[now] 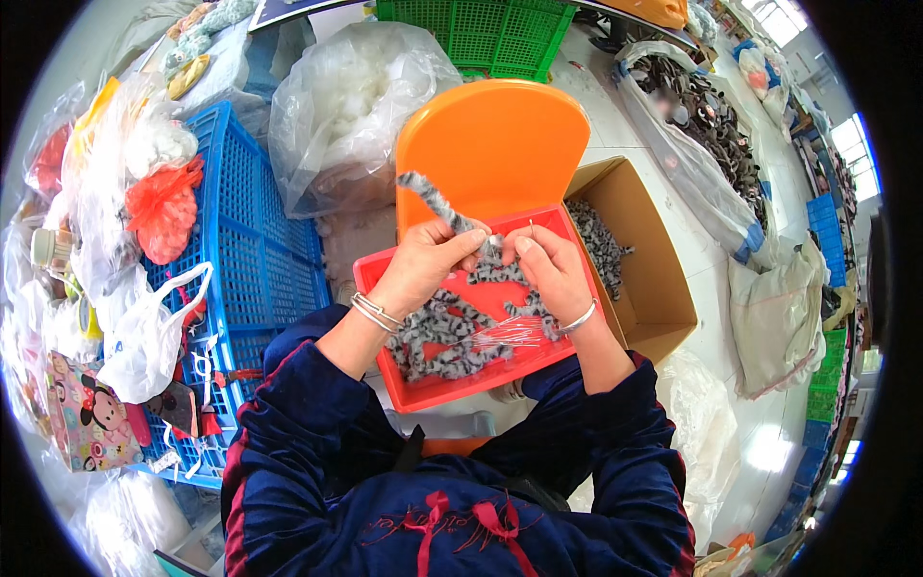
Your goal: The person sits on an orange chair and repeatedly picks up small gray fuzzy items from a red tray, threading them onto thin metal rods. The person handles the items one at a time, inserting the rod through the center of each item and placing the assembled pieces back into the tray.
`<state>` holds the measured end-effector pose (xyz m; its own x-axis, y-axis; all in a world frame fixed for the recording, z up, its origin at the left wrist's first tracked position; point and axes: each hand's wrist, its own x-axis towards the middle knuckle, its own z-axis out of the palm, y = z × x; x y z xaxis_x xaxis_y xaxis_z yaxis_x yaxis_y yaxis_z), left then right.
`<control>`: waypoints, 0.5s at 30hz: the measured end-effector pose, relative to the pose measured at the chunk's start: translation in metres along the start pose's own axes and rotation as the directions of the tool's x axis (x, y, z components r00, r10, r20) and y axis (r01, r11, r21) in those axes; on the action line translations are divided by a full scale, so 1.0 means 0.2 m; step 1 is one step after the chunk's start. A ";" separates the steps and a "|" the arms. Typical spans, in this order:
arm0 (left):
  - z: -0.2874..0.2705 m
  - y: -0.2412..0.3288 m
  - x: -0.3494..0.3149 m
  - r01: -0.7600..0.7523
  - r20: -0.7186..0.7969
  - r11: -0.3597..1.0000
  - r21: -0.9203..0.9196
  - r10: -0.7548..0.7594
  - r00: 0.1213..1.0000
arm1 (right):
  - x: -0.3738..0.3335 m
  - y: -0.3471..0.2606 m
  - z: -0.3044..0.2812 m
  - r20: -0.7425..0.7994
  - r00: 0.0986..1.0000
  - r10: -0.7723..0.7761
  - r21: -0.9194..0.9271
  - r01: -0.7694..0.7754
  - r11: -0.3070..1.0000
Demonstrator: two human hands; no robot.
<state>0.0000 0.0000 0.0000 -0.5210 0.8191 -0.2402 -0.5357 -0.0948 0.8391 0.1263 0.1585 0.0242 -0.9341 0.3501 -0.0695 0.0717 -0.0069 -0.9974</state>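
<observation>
My left hand (423,264) is closed on a grey and black striped plush strip (433,197), shaped like a tail, whose free end points up and to the left. Close beside it, my right hand (553,269) pinches a thin pale stick (531,225); only its small tip shows above the fingers. Both hands are over a red tray (423,396) at my lap. Inside it lie several more striped plush strips (423,346) and a bundle of thin white sticks (510,333). My fingers hide where the held strip and the stick meet.
An orange chair (495,135) stands behind the tray. To its right, a cardboard box (659,260) holds striped plush pieces. A clear bag of white stuffing (356,106) is at the back left. Blue crates (252,260) stand at my left, with a white plastic bag (144,346) against them.
</observation>
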 end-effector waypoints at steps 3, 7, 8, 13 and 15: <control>0.03 0.01 -0.02 -0.068 -0.007 0.988 0.142 0.069 0.998 | 0.00 0.02 0.03 0.036 0.999 0.025 0.011 -0.025 1.000; 0.04 0.05 -0.04 -0.097 0.017 0.969 0.226 0.096 0.995 | 0.00 0.01 0.02 0.049 0.998 0.042 -0.044 -0.039 0.998; 0.04 0.06 -0.04 -0.071 -0.001 0.971 0.228 0.074 0.997 | 0.00 0.00 0.01 0.051 0.998 0.047 -0.062 -0.043 0.997; 0.02 0.03 -0.03 -0.041 0.041 0.961 0.273 0.031 0.999 | -0.02 0.00 0.00 0.122 0.992 0.009 -0.081 0.001 0.997; 0.02 0.04 -0.03 -0.017 0.043 0.955 0.296 0.004 0.999 | -0.03 -0.01 0.00 0.125 0.992 0.005 -0.133 0.011 0.991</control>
<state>0.0005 -0.0034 0.0096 -0.4942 0.8423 -0.2151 -0.3060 0.0630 0.9499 0.1312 0.1568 0.0276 -0.9700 0.2305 -0.0767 0.1069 0.1219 -0.9868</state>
